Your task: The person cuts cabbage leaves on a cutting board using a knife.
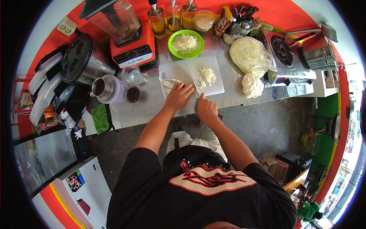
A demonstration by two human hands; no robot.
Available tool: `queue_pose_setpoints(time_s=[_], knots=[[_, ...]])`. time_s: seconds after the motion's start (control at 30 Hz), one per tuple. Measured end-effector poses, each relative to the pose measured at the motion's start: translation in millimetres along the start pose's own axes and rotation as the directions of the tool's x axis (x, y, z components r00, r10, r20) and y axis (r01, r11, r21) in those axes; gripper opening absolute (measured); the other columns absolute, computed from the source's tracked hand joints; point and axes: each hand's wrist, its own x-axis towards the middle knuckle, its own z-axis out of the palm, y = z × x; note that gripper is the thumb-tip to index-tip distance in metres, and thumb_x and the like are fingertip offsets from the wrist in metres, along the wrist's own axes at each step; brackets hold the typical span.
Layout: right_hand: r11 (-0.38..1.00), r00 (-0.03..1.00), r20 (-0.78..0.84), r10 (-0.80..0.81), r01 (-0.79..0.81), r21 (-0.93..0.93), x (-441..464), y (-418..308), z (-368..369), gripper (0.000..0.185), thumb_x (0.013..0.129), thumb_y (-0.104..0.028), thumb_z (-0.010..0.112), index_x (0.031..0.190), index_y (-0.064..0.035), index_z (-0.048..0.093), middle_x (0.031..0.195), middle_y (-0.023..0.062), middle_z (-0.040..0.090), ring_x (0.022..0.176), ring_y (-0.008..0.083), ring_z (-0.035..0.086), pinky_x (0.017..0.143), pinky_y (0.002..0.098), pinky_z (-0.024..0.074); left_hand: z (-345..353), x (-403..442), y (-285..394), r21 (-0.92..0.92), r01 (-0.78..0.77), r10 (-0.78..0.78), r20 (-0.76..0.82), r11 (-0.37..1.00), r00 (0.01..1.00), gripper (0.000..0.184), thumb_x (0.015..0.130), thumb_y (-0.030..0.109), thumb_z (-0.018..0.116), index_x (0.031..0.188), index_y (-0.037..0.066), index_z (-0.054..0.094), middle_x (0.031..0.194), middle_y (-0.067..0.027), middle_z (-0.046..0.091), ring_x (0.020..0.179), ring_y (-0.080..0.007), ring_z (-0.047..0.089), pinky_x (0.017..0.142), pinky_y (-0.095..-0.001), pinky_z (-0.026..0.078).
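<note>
My left hand (179, 96) presses down on pale cabbage pieces (169, 83) at the left part of the white cutting board (217, 86), its fingers bent together over them. My right hand (207, 108) is closed around a knife handle at the board's front edge, and the thin blade (193, 79) points away from me across the board. Shredded cabbage (207, 76) lies in a small pile right of the blade. Behind the board, a green bowl (177, 50) holds more shreds.
A red blender (133, 55), a clear container (132, 74) and a cup of dark liquid (132, 94) stand to the left. Oil bottles (156, 23) line the back. On the right are bagged cabbage (248, 53), a pale cabbage piece (252, 85) and a stove (282, 51).
</note>
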Motion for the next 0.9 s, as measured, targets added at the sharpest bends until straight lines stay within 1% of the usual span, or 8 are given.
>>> queue_pose_setpoints(time_s=[0.1,0.17,0.27,0.37,0.6,0.7,0.8,0.9], knots=[[1.000,0.999,0.034,-0.013,0.013,-0.011,5.1,0.8,-16.2,0.018,0.097,-0.014,0.051,0.110,-0.0028,0.051,0.085,0.0176,0.074,0.077,0.0348,0.075,0.065,0.0445,0.0594,-3.6,-1.1,2.8,0.010,0.005,-0.005,0.016,1.000,1.000,0.044,0.078,0.009,0.070,0.121,0.007,0.064,0.128,-0.0054,0.059,0.112,-0.0287,0.053,0.098,-0.0414,0.044],[0.999,0.999,0.053,-0.001,-0.001,0.037,-2.8,0.8,-20.7,0.034,0.091,-0.011,0.057,0.121,0.0020,0.047,0.090,0.0219,0.073,0.084,0.0390,0.074,0.072,0.0484,0.0590,-5.2,1.3,2.2,0.024,0.006,-0.007,0.012,1.000,1.000,0.043,0.078,0.009,0.069,0.121,0.007,0.064,0.128,-0.0056,0.059,0.112,-0.0289,0.054,0.098,-0.0413,0.044],[1.000,0.991,0.131,0.018,-0.019,0.005,-14.9,-4.9,-13.2,0.039,0.090,-0.009,0.059,0.124,0.0040,0.046,0.090,0.0219,0.073,0.086,0.0387,0.074,0.075,0.0485,0.0587,-2.1,1.4,-0.3,0.025,0.000,0.000,-0.009,1.000,1.000,0.039,0.081,0.012,0.067,0.120,0.007,0.064,0.126,-0.0041,0.060,0.110,-0.0265,0.055,0.096,-0.0400,0.044],[0.999,0.999,0.026,-0.030,0.031,-0.038,-6.7,-2.4,-3.6,0.022,0.093,-0.013,0.058,0.111,-0.0014,0.051,0.087,0.0182,0.074,0.081,0.0338,0.075,0.068,0.0420,0.0602,1.9,-0.3,-1.9,0.031,-0.019,0.020,-0.036,0.999,0.999,0.039,0.080,0.013,0.069,0.119,0.007,0.064,0.125,-0.0043,0.061,0.110,-0.0264,0.055,0.096,-0.0398,0.044],[0.996,0.999,-0.015,-0.050,0.049,-0.077,-15.6,-5.6,-21.0,0.021,0.093,-0.012,0.058,0.110,-0.0025,0.051,0.082,0.0156,0.074,0.077,0.0331,0.075,0.066,0.0408,0.0602,-0.2,-0.5,0.2,-0.006,0.029,-0.029,-0.055,1.000,0.998,0.036,0.082,0.011,0.067,0.117,0.005,0.065,0.125,-0.0058,0.061,0.109,-0.0269,0.056,0.095,-0.0397,0.045],[0.998,0.999,0.050,0.000,0.003,-0.070,-13.0,-12.1,-6.3,0.018,0.094,-0.013,0.055,0.108,-0.0029,0.050,0.083,0.0155,0.074,0.078,0.0331,0.075,0.067,0.0412,0.0601,3.1,0.7,-2.7,-0.024,0.028,-0.029,-0.048,0.999,0.998,0.036,0.082,0.012,0.067,0.117,0.004,0.065,0.125,-0.0060,0.061,0.109,-0.0271,0.056,0.095,-0.0400,0.045],[1.000,0.999,0.036,0.028,-0.028,-0.011,0.8,-11.6,-5.0,0.018,0.094,-0.014,0.056,0.107,-0.0028,0.050,0.083,0.0164,0.075,0.079,0.0333,0.075,0.068,0.0413,0.0605,3.8,1.5,-3.7,-0.024,0.028,-0.029,-0.041,0.999,0.999,0.035,0.082,0.013,0.067,0.116,0.004,0.065,0.123,-0.0061,0.061,0.109,-0.0272,0.055,0.095,-0.0403,0.045],[0.997,0.999,-0.038,-0.036,0.033,-0.066,1.3,-10.3,-14.9,0.018,0.095,-0.014,0.056,0.108,-0.0029,0.050,0.079,0.0149,0.074,0.076,0.0335,0.075,0.066,0.0406,0.0607,-2.1,1.3,0.9,-0.023,0.044,-0.045,-0.050,0.999,0.998,0.032,0.083,0.013,0.066,0.114,0.005,0.065,0.121,-0.0059,0.061,0.109,-0.0269,0.055,0.095,-0.0405,0.045]])
